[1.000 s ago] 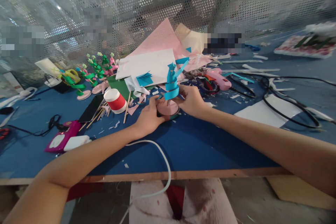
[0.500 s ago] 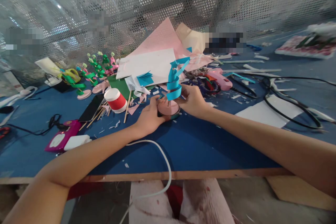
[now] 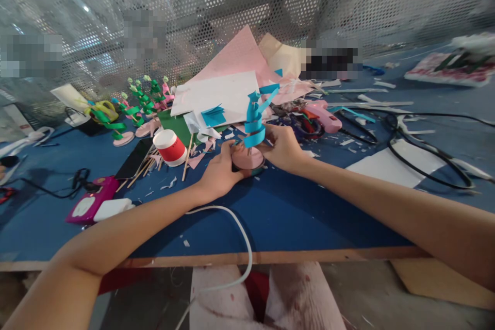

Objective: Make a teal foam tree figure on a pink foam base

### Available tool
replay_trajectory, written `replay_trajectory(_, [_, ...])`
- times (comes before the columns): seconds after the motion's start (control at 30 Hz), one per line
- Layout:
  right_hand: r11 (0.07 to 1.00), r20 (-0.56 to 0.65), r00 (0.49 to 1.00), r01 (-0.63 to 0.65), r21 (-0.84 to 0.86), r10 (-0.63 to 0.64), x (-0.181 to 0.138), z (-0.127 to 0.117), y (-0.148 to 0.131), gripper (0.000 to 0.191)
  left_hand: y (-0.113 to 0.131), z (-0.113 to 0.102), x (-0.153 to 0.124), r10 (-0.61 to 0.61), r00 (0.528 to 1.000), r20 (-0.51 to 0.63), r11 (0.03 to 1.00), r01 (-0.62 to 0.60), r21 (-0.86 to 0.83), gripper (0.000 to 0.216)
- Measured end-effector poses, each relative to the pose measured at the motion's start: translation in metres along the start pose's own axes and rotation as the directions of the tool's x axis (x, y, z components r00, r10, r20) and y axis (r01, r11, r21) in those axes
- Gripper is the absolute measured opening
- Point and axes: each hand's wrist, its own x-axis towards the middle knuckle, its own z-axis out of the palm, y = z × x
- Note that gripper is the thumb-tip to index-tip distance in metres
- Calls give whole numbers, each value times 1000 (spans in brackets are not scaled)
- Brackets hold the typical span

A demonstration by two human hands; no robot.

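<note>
A craft piece stands on the blue table (image 3: 294,216): a blue paper spiral (image 3: 255,116) rising on a thin stick from a round pink base (image 3: 246,159). My left hand (image 3: 219,171) curls around the base's left side, fingers closed on its rim. My right hand (image 3: 283,147) is closed on the right side, fingertips pinched at the foot of the spiral where it meets the base.
A red-and-white roll (image 3: 170,148), wooden sticks (image 3: 144,167) and a black phone (image 3: 133,159) lie left of my hands. Green spiral crafts (image 3: 133,108) stand further left. A pink glue gun (image 3: 323,115), black cables (image 3: 421,157), paper sheets (image 3: 220,94) and a magenta device (image 3: 88,206) surround them.
The blue spiral has leaned slightly and shifted a little between frames. Both hands stay on the pink base in nearly the same place.
</note>
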Motion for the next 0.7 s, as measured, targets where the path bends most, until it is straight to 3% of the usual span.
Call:
replay_trajectory(0.17, [998,-23,1000,11,57,-9,-1,1,0,9,-1,0,0,-10,1000,-2,1000,10,21,66])
replay_trajectory(0.33, [1000,21,1000,20,-6,-20,-1,-1,-2,10,-2,0,-1,-3,1000,12,1000,3,-2,66])
replay_trajectory(0.47, [999,-18,999,31,-34,-32,-1,-1,-3,10,-1,0,-1,-13,1000,-1,1000,13,5,66])
replay_trajectory(0.7, [999,9,1000,3,50,-4,-1,0,-2,11,1,-1,-1,-8,1000,13,1000,8,10,67])
